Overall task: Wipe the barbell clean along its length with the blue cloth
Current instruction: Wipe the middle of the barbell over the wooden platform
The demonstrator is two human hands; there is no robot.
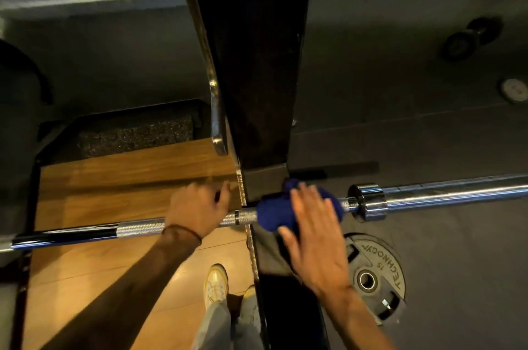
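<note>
- Head view, hidden parts: the long chrome steel barbell (137, 228) runs across the frame from the left edge to the right edge, and both ends are cut off. A stretch of its shaft is covered by the left hand (197, 212), and another by the bunched dark blue cloth (273, 214).
- The black upright rack post (254, 64) rises out of the top of the frame; where it meets the bar is hard to make out in the dark.
- The right hand's (317, 238) palm side is turned away, so I cannot tell how much of the cloth it presses.
- Counts: one barbell, one cloth, two hands, one black weight plate (377, 278) lying flat on the dark rubber floor (443, 249), two pale shoes (215, 285) on the wooden platform (120, 178), and one blurred dumbbell (471, 38) far off at the upper right.
- The barbell looks shiny, with knurled bands near the middle and a thick collar (368, 201) where the smooth sleeve begins.
- The cloth is wrapped over the shaft just left of the collar, beside the post.
- The left hand rests on top of the bar, fingers loosely spread, thumb pointing towards the post; whether it grips I cannot tell.
- The right hand lies over the cloth with straight, spread fingers, near the plate.
</note>
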